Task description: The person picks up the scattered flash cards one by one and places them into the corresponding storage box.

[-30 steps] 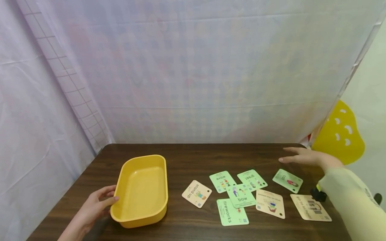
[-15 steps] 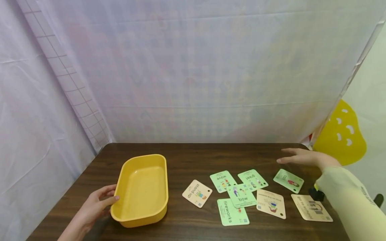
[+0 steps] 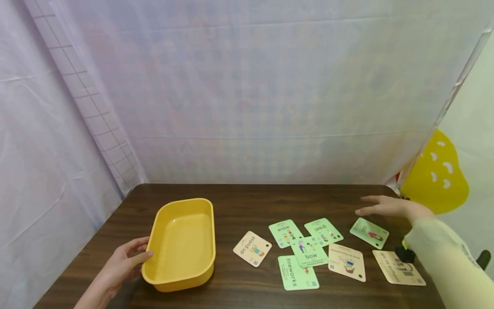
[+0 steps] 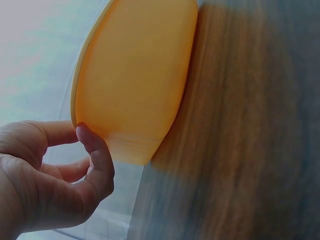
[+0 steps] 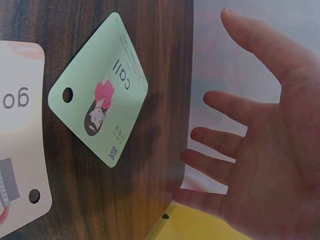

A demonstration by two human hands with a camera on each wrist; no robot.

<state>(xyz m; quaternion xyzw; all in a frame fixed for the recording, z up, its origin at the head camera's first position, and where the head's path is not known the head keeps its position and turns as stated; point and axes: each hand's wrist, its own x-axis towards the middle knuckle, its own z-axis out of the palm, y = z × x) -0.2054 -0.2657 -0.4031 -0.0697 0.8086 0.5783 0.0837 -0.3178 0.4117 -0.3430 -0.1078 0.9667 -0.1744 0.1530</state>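
Note:
In the head view my left hand [image 3: 115,268] pinches the near left rim of a yellow plastic tray [image 3: 183,244], thumb on the inside. The left wrist view shows the thumb [image 4: 97,155] and fingers at the rim of this tray [image 4: 135,75]. On the right, my right hand [image 3: 393,207] hovers with fingers spread, holding nothing. Just below it lies the green "call" card [image 3: 369,233], apart from the hand [image 5: 265,135] in the right wrist view. Closer to the sleeve is the beige "go to school" card [image 3: 390,267], partly covered by the wrist device.
Green "wave" [image 3: 284,231], "greet" [image 3: 323,229], "bow" [image 3: 308,253] and "fireworks" [image 3: 297,274] cards cluster mid-table, "bow" overlapping others. Beige cards, "stand up" [image 3: 252,249] and another [image 3: 346,262], flank them. White curtain [image 3: 247,107] hangs behind the dark wooden table [image 3: 247,199].
My right hand has sunk slightly toward the "call" card, after a small shift left. The left hand, tray and cards have stayed in place.

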